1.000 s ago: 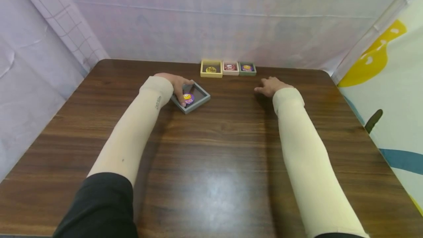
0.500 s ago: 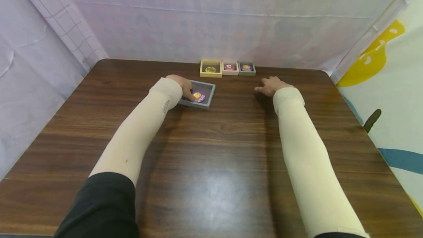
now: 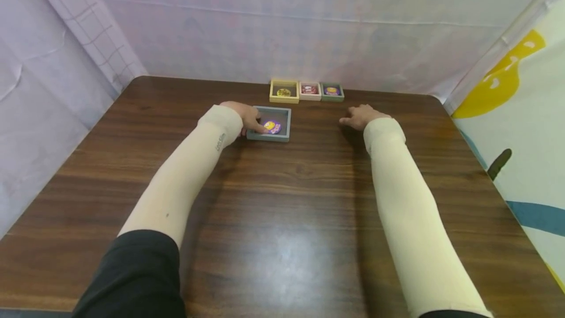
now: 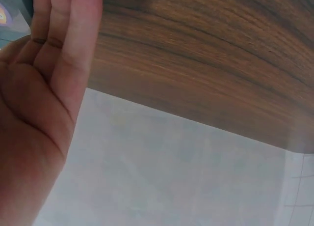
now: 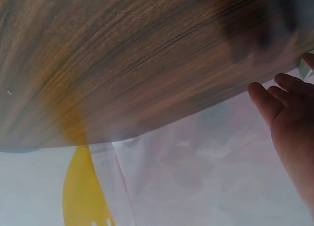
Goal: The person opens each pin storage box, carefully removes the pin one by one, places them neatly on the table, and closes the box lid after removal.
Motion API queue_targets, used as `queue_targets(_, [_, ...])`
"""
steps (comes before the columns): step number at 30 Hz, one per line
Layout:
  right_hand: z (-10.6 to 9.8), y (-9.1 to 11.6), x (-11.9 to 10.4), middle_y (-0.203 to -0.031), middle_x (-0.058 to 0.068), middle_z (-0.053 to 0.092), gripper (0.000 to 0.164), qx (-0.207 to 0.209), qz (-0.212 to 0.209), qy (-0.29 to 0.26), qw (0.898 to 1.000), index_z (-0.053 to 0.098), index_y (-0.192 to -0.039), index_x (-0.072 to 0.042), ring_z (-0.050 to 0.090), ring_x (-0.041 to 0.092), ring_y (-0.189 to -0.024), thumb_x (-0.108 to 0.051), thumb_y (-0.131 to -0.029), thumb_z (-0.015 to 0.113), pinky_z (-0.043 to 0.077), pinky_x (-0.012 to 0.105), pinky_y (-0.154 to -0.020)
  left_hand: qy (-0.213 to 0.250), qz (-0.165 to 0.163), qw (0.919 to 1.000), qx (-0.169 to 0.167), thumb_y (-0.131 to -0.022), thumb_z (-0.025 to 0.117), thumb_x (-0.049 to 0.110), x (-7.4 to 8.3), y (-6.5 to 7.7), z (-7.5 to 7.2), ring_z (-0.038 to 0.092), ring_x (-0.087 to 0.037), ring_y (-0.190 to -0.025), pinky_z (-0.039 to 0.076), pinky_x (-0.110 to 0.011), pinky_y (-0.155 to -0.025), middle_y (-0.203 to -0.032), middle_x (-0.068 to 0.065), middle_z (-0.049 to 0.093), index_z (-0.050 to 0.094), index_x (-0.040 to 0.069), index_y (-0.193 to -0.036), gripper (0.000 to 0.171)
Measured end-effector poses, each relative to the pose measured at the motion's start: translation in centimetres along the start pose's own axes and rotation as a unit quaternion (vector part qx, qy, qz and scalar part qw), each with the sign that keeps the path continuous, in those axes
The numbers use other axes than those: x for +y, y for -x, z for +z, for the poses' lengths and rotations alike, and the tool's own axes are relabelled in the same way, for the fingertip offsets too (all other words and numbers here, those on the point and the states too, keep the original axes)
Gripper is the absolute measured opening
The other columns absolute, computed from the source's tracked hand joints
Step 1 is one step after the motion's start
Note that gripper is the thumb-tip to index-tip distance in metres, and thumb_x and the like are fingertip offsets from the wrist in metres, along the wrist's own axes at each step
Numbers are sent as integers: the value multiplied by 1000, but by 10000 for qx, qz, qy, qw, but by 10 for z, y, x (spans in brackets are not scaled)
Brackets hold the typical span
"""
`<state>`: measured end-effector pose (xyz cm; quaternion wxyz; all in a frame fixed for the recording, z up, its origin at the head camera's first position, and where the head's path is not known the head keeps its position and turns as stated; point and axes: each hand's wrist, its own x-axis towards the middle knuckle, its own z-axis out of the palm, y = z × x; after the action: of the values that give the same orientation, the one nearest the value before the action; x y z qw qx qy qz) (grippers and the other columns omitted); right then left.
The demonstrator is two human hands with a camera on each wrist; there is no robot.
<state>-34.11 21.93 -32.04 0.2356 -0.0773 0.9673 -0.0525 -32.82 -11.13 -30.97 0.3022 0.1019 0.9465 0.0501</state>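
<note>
A shallow square grey-blue tray [image 3: 289,125] lies left of the table's middle, its sides now nearly square to the table's back edge. Inside it, near the front, is a round purple badge [image 3: 273,127] with a yellow face-like print. My left hand [image 3: 245,114] grips the tray's left side, the thumb reaching over the wall towards the badge and other fingers outside. In the left wrist view, those fingers [image 4: 78,49] stretch along the tray's outer side. My right hand [image 3: 362,116] hovers or rests low over the table at right, fingers loosely spread, holding nothing.
Against the back edge stand a yellow box [image 3: 284,100] with a yellow round piece, a pink box [image 3: 310,97] with a red one, and a green box [image 3: 332,98] with a purple one. The brown wooden table [image 3: 282,200] meets a pale curtain [image 3: 282,33] behind.
My left hand has shifted the grey-blue tray rightwards and turned it from a diamond angle to nearly straight. The badge moved with it. My right hand stays put.
</note>
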Motion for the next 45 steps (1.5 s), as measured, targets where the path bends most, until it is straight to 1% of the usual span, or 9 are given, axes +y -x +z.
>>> queue_targets(7, [-2, -2, 4, -157, 26, 13, 75, -149, -41, -105, 9998, 15, -150, 0, 11, 46, -143, -51, -98, 34, 13, 63, -115, 154, 143, 9998, 23, -90, 49, 59, 2, -1, 2, 52, -13, -59, 47, -32, -66, -102, -10, 57, 18, 14, -151, 83])
queue_targets(14, [-2, 1, -5, -154, 27, 21, 68, -45, -240, -169, 9996, 24, -147, 2, 17, 47, -142, -46, -100, 36, 15, 62, -115, 147, 449, 9989, 4, -87, 52, 62, 10, -4, 4, 56, -17, -64, 48, -30, -61, -96, -11, 57, 42, 9, -133, 71])
queue_targets(24, [2, -1, -6, -151, 26, 30, 62, 151, -239, 36, 9996, 33, -144, 1, 26, 46, -138, -43, -100, 39, 21, 62, -114, 108, 547, 9984, 24, -88, 53, 59, 24, -8, 8, 53, -16, -61, 49, -33, -67, -100, -13, 57, 43, 8, -131, 68])
queue_targets(28, [3, -3, -4, -150, 27, 32, 62, 178, -280, 18, 9994, 33, -143, 2, 27, 46, -138, -42, -100, 39, 21, 61, -114, -37, 896, 9959, 87, -86, 58, 56, 33, -15, 7, 59, -23, -80, 49, -41, -85, -137, -17, 48, 29, 8, -147, 83])
queue_targets(30, [4, -4, -4, -150, 27, 32, 62, 156, -309, -11, 9994, 33, -143, 3, 27, 46, -138, -42, -100, 38, 21, 61, -114, -171, 1088, 9938, 150, -84, 63, 53, 37, -19, 6, 59, -28, -106, 43, -44, -102, -151, -15, 36, 23, 12, -150, 89])
queue_targets(35, [7, -6, -3, -150, 27, 31, 62, 126, -381, -40, 9992, 33, -143, 2, 26, 46, -139, -42, -100, 38, 20, 61, -115, -157, 1358, 9899, 372, -84, 71, 30, 40, -21, -3, 34, -33, -139, 28, -50, -116, -153, -12, 35, 40, 17, -144, 68])
queue_targets(38, [6, -2, -4, -150, 27, 31, 62, 114, -335, -37, 9994, 33, -143, 2, 26, 46, -139, -41, -100, 38, 20, 61, -115, 12, 1213, 9870, 1050, -88, 65, 28, 47, -20, -4, 50, -33, -124, 43, -50, -105, -136, -16, 53, 54, 9, -131, 48])
queue_targets(41, [4, 1, -8, -150, 27, 31, 62, 64, -217, -8, 9997, 32, -144, 3, 27, 46, -138, -42, -100, 38, 21, 60, -115, 24, 818, 9807, 1774, -88, 57, 53, 61, -21, 6, 59, -31, -100, 51, -48, -90, -105, -13, 63, 63, 7, -97, 47])
queue_targets(45, [2, -2, -10, -149, 28, 33, 63, -8, -190, 34, 9998, 34, -142, 4, 30, 46, -137, -42, -100, 38, 24, 59, -114, -235, 538, 9855, 1589, -76, 51, 76, 80, -22, 22, 56, -28, -89, 51, -50, -88, -95, -10, 59, 57, 13, -74, 63])
